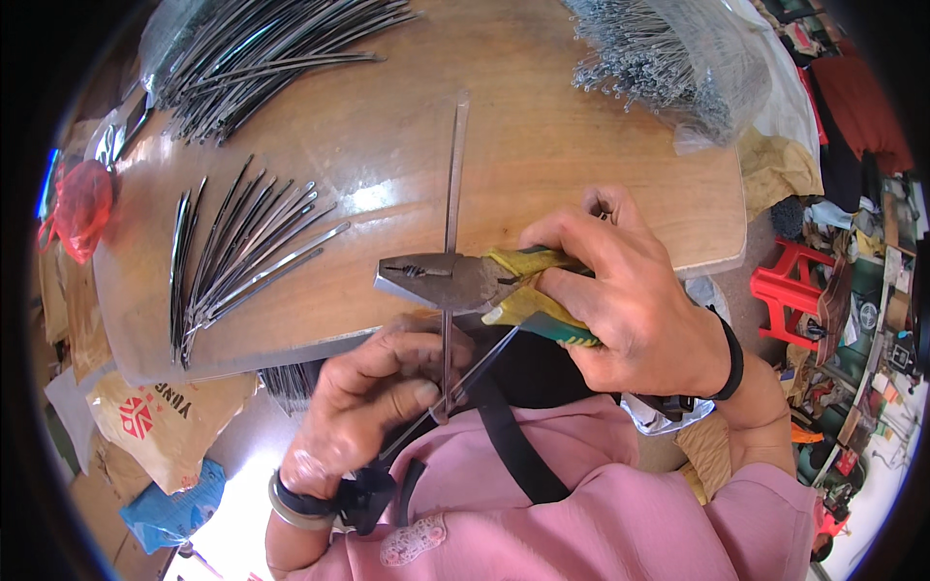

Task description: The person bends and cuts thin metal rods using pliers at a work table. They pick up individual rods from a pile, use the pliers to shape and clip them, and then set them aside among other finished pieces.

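metal strip [455, 174]: across pliers [470, 281], near edge of table [562, 145] | left hand [373, 387]: fingers pinch its lower end | right hand [630, 300]: fingers curled round pliers | likely light, stiff, slick; hold low

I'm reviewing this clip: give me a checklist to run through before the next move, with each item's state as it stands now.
1. Right hand wrapped around the handles of the combination pliers: ok.
2. Left hand holding the thin metal strip below the pliers' head: ok.
3. Strip seated between the pliers' jaws: cannot tell, the head covers the crossing.
4. Left hand clear of the jaws: ok in this view, it sits below the head, though close.
5. Held strip apart from the fanned metal strips on the wooden table: ok, they lie off to its left.
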Demonstrator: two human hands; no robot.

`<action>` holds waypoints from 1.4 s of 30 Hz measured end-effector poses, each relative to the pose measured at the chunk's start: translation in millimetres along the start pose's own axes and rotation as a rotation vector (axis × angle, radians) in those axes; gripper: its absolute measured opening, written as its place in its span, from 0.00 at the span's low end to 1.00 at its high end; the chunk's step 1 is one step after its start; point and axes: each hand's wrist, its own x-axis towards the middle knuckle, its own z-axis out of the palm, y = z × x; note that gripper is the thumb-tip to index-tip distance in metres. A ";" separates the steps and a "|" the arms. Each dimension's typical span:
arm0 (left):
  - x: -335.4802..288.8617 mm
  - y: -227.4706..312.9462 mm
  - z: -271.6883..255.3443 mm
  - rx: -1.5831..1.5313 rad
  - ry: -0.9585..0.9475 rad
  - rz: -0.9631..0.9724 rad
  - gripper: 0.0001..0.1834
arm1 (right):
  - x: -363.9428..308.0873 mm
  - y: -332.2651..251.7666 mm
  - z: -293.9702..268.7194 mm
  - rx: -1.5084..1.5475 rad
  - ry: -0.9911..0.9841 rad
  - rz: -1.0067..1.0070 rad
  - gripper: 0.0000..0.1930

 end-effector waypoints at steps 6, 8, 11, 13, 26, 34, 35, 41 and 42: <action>15.8 39.1 11.9 0.009 -0.131 -0.475 0.13 | 0.9 -16.9 8.3 0.045 0.043 -0.096 0.15; 16.2 34.0 19.4 0.006 -0.126 -0.534 0.11 | 0.3 -19.2 11.9 0.042 0.025 -0.107 0.13; 8.2 16.0 24.8 -0.344 0.030 -0.500 0.09 | 4.8 -9.8 21.9 0.027 0.098 -0.126 0.10; 5.0 5.1 33.2 -0.471 0.206 -0.399 0.09 | 7.5 -13.1 3.6 -0.064 0.120 -0.118 0.10; 3.9 7.3 36.8 -0.297 0.402 0.075 0.06 | -27.5 -17.9 -4.5 0.346 -0.141 0.280 0.15; 4.3 -3.3 32.9 -0.207 0.495 0.063 0.05 | -25.0 -18.7 11.6 0.101 -0.213 0.032 0.17; 2.7 -8.9 26.8 -0.198 0.475 0.082 0.06 | -22.8 -19.9 15.0 0.125 -0.240 0.059 0.20; -2.3 2.3 5.2 -0.132 0.541 0.177 0.10 | 8.4 -22.4 16.7 0.141 -0.224 -0.004 0.16; 0.0 6.5 1.5 -0.162 0.537 0.186 0.11 | 15.2 -21.4 18.8 0.151 -0.204 -0.013 0.15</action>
